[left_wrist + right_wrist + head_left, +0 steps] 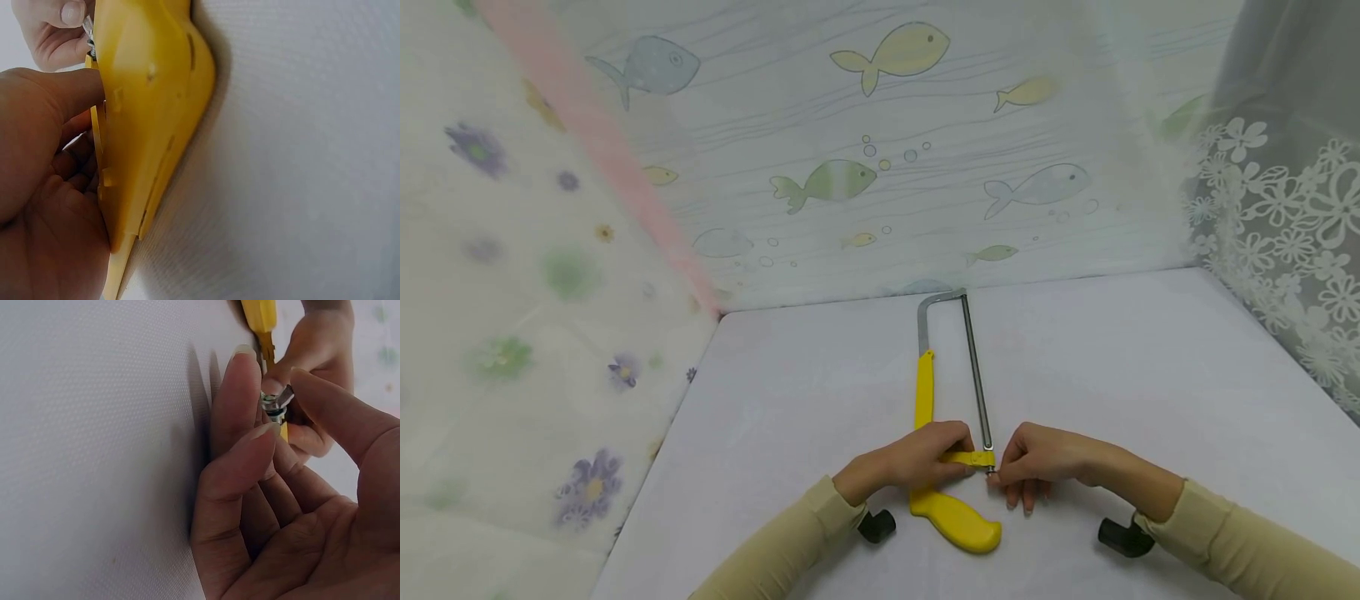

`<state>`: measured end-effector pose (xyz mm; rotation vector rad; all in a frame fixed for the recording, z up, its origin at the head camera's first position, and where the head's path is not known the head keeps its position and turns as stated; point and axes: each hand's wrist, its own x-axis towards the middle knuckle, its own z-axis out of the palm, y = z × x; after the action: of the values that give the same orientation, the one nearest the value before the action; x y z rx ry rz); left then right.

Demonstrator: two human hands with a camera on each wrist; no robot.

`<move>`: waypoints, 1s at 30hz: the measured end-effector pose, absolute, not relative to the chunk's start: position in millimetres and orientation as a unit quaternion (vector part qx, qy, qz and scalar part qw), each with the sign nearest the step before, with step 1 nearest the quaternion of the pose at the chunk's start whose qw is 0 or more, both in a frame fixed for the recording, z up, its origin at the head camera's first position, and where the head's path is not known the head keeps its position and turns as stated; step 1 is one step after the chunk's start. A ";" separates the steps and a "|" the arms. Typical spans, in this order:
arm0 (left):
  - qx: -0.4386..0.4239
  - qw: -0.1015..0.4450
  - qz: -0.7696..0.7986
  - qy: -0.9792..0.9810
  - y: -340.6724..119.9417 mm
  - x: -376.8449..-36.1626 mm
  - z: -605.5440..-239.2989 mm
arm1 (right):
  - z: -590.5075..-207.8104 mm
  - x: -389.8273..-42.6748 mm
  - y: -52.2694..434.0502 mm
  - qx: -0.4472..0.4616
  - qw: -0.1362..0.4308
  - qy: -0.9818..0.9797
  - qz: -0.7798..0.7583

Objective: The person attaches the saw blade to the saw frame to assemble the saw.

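A hacksaw lies flat on the white table, its yellow handle toward me and its thin blade running away to the metal frame. My left hand grips the yellow front bar of the handle, thumb pressed against it. In the left wrist view that left hand holds the handle from the side. My right hand pinches the small metal wing nut at the blade's near end between thumb and forefinger, other fingers resting on the table.
A fish-patterned curtain hangs behind the table. Flowered cloth closes the left side and white lace the right. Black wrist mounts sit under both sleeves near the front edge.
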<state>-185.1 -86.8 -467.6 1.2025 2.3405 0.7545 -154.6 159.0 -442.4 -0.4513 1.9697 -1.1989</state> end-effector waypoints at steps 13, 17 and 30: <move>0.429 0.201 0.270 0.838 -87.1 -184.4 -467.4 | -445.0 -154.1 159.9 -0.196 0.373 0.771 -0.478; 0.426 0.207 0.272 0.838 -87.5 -183.9 -467.8 | -445.7 -153.7 159.4 -0.197 0.383 0.762 -0.483; 0.429 0.211 0.277 0.834 -86.7 -186.3 -468.4 | -445.3 -154.2 154.3 -0.177 0.389 0.768 -0.477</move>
<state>-186.3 -86.7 -468.4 1.1912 2.3171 0.7704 -154.2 154.3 -445.3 -0.4498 1.9531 -1.2131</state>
